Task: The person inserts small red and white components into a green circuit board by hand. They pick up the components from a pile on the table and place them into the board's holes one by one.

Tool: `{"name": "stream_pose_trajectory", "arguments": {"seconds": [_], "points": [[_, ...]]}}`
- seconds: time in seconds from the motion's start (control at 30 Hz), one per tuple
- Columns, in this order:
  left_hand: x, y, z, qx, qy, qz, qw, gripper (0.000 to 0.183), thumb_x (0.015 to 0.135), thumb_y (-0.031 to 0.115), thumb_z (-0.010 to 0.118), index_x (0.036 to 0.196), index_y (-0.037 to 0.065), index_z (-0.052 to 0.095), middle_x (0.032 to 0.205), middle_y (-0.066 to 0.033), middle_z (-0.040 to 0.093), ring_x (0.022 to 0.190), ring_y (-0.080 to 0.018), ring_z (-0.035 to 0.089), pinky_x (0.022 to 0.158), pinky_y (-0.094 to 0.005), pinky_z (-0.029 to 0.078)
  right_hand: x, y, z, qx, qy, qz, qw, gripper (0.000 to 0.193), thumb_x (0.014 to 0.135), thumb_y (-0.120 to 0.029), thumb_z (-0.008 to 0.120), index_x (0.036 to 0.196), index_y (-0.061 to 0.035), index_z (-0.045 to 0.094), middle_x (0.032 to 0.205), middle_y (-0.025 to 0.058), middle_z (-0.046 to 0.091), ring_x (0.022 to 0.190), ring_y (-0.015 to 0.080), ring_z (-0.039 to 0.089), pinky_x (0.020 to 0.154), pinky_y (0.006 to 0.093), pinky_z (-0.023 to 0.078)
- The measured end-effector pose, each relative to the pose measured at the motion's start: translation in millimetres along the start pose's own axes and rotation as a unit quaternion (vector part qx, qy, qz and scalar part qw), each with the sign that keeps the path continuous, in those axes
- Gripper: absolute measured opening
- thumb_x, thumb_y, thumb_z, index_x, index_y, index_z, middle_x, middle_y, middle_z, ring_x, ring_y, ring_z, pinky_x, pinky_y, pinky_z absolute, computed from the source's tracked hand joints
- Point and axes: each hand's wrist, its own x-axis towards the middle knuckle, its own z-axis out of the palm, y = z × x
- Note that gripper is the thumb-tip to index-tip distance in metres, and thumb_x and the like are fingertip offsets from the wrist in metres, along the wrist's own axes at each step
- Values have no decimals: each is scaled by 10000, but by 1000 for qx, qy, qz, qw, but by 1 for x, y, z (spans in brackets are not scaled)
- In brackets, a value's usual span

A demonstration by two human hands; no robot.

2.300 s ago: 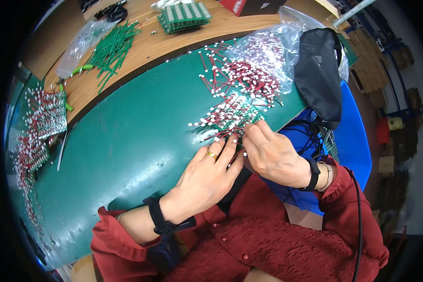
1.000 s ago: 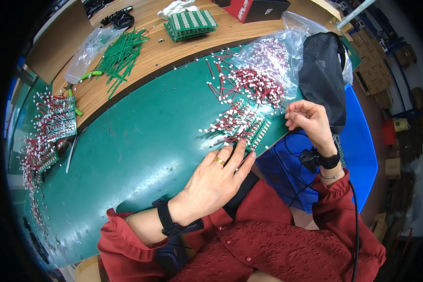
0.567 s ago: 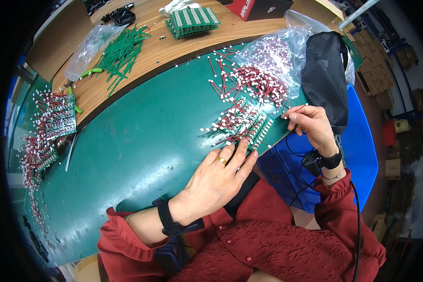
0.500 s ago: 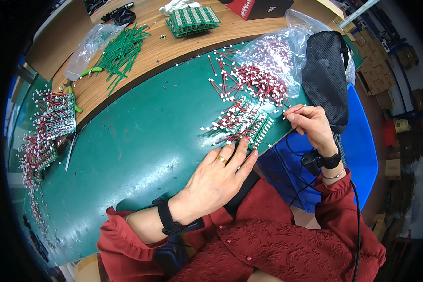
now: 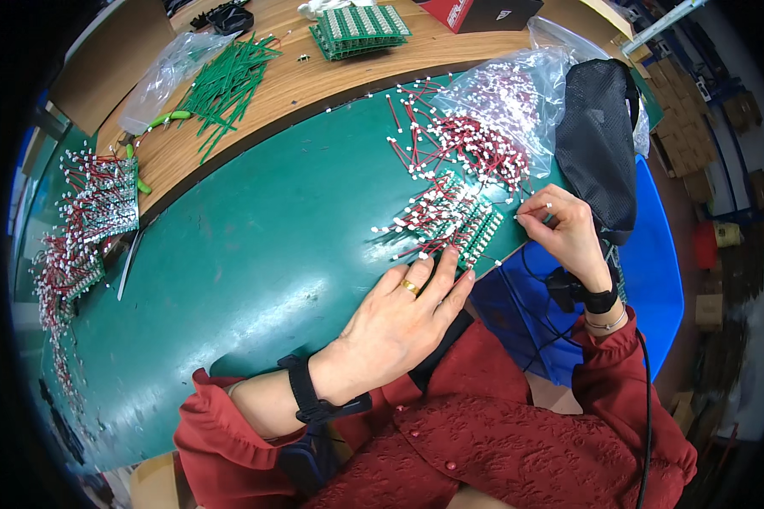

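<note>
I've got the left hand (image 5: 390,327) spread, fingertips on the circuit board (image 5: 485,231) | right hand (image 5: 569,237) pinching a white-tipped lead (image 5: 548,204) | board's lying on the green worktop (image 5: 272,212), just beside the wire pile (image 5: 480,144)

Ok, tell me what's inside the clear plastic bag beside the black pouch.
Inside the clear plastic bag are many thin reddish wires with white ends, showing through the film. Glare and the top layer hide whatever lies deeper.

The left hand (image 5: 395,327) covers the near edge of the circuit board (image 5: 484,231). The right hand (image 5: 569,233) hides most of what is probably a wire (image 5: 519,217). The top edge crops the red-and-black box (image 5: 484,14); stacks (image 5: 743,288) at far right blur.
</note>
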Motion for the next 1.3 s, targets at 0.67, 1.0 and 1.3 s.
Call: {"name": "stream_pose_trajectory", "arguments": {"seconds": [0.67,1.0,1.3], "points": [[-3,1,5,18,15,5,1000,503,828,138,563,1318,24,543,1323,-218,524,1054,-303,558,902,-398,468,5,-34,11,41,-85,-137,986,176,738,53,722,868,-29,637,1045,101,614,921,224,623,757,319,513],[-3,0,5,17,18,7,1000,503,827,147,558,1315,27,547,1332,-220,520,1048,-295,552,900,-389,466,5,-36,14,0,-73,-161,984,223,697,73,733,859,-33,622,1021,108,609,912,245,617,739,326,512],[-3,0,4,31,5,9,999,486,843,152,537,1315,35,555,1344,-211,519,1056,-284,551,902,-370,460,11,-50,9,-54,-101,-179,977,209,717,43,705,845,-47,566,947,83,588,855,279,590,714,368,486]]}}
